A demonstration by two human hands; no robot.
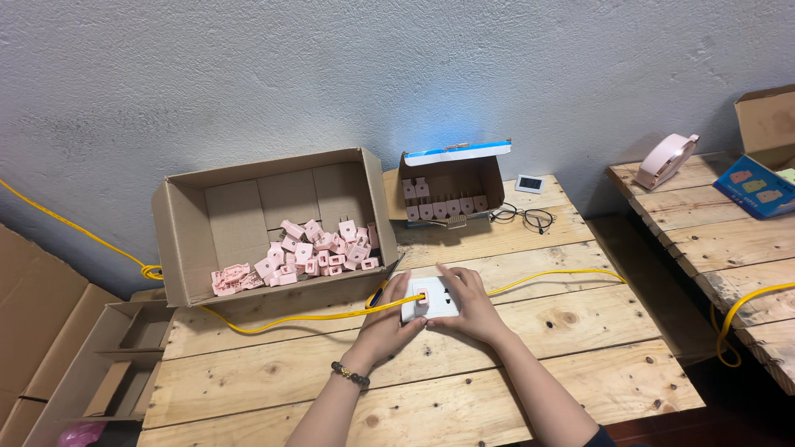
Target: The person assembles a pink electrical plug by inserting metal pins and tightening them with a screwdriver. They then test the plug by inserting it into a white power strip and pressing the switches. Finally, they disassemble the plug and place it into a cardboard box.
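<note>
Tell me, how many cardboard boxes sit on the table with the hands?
2: the big box of pink plugs at back left, and the small box behind the hands. More boxes stand off the table.

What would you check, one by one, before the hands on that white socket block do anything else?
1. Both hands on the white socket block: left hand and right hand hold it: ok.
2. Pink plug fully seated in the block: cannot tell.
3. Yellow cable free of snags on the table: ok.
4. Pink plugs in the big cardboard box within reach: ok.
5. Block powered: cannot tell.
</note>
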